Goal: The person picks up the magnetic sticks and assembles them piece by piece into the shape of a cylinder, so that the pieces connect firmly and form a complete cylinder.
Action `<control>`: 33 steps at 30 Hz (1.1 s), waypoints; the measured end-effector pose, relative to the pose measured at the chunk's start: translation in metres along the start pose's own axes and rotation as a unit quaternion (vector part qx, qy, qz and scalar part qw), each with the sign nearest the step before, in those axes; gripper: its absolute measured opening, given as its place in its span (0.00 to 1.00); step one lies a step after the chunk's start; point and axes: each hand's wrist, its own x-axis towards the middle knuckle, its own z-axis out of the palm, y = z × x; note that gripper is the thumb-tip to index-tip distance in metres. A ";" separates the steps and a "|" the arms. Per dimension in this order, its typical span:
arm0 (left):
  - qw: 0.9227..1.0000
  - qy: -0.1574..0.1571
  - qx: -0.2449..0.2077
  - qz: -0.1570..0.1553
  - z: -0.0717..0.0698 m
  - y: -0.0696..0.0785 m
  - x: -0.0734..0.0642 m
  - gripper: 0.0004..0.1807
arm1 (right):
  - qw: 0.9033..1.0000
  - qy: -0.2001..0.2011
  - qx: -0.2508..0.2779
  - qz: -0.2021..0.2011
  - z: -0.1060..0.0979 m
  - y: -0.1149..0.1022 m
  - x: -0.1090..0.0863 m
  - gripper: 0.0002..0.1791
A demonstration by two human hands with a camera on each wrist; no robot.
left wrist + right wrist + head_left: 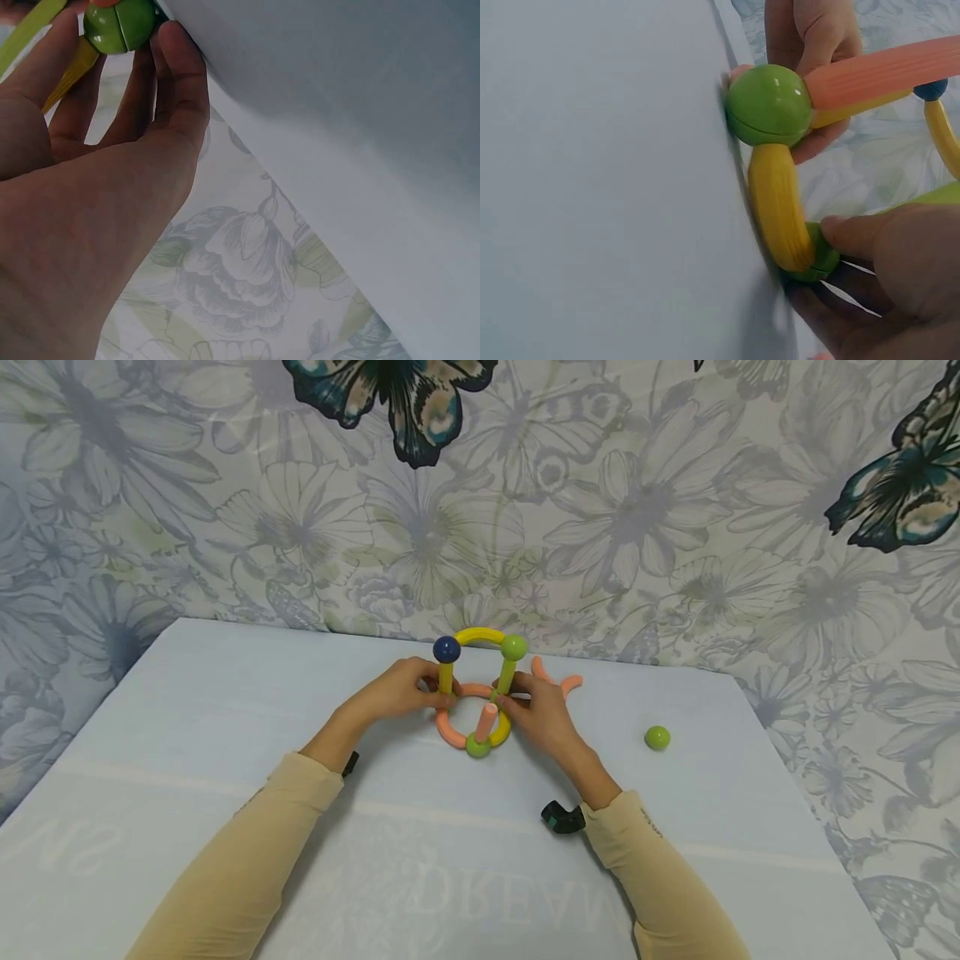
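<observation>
A toy frame of coloured rods and balls stands on the table, with a base ring of orange curved rods (450, 731) and a yellow curved rod (774, 206). My left hand (408, 687) holds the green ball (120, 28) at the foot of the upright yellow rod (446, 678), which bears a dark blue ball (447, 649). With thumb and fingers my right hand (542, 714) pinches another green ball (823, 253), under the green rod (507, 677). A yellow arch (480, 634) links the two tops. An orange rod (487, 723) rises from the front green ball (769, 105).
Orange curved pieces (572, 683) lie behind my right hand. Farther right a loose green ball (657, 737) rests on the white table (337, 877). A flower-patterned wall covering (645, 518) stands along the table's back edge.
</observation>
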 end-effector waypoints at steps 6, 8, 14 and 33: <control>1.000 -0.003 0.003 0.004 0.002 0.000 0.002 0.12 | 1.000 -0.012 -0.013 0.023 -0.036 -0.009 -0.012 0.20; 1.000 -0.004 0.006 -0.001 0.002 0.002 0.002 0.14 | 1.000 0.001 -0.023 0.018 -0.051 -0.007 -0.020 0.20; 0.999 -0.023 -0.005 -0.040 0.001 0.003 0.001 0.23 | 0.997 0.051 -0.059 0.017 -0.092 0.016 -0.045 0.19; 0.997 -0.062 -0.016 -0.030 -0.002 -0.004 -0.001 0.32 | 0.959 -0.109 -0.144 0.217 -0.179 0.055 -0.092 0.35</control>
